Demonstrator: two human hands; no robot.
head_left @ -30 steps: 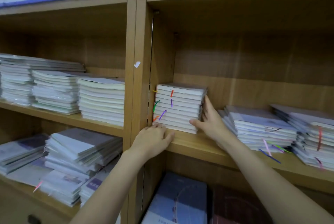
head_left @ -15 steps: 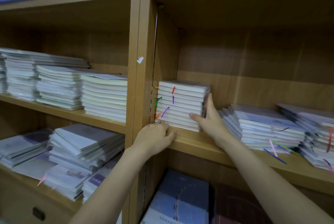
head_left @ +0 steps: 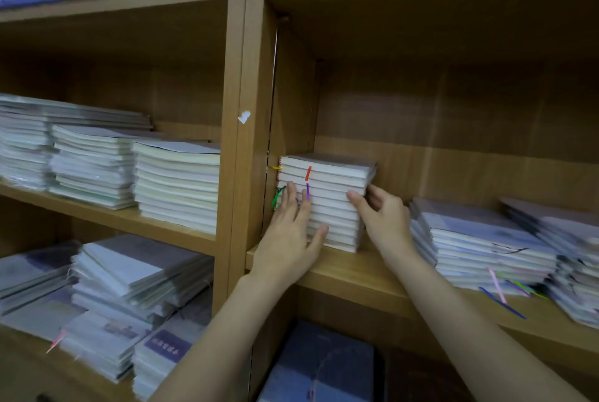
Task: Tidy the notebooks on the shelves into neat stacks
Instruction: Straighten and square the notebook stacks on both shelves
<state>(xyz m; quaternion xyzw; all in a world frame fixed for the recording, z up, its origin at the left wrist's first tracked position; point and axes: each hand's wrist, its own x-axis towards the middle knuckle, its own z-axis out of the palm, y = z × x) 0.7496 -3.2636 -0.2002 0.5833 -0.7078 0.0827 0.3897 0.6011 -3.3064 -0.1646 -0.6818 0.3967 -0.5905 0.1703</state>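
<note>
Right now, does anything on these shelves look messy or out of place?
Yes. The lower-left piles are slumped and fanned out, and the two right-hand stacks lean with staggered edges and trailing ribbons. The stack between the left hand and right hand looks square.

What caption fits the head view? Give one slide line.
Both hands square a notebook stack on the shelf: left hand flat on its front, right hand at its side.

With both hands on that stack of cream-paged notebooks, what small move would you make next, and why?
Probably press inward with the left hand, flat on the front of the stack of cream-paged notebooks, while the right hand braces its right side: the lower edges look slightly uneven.
</note>
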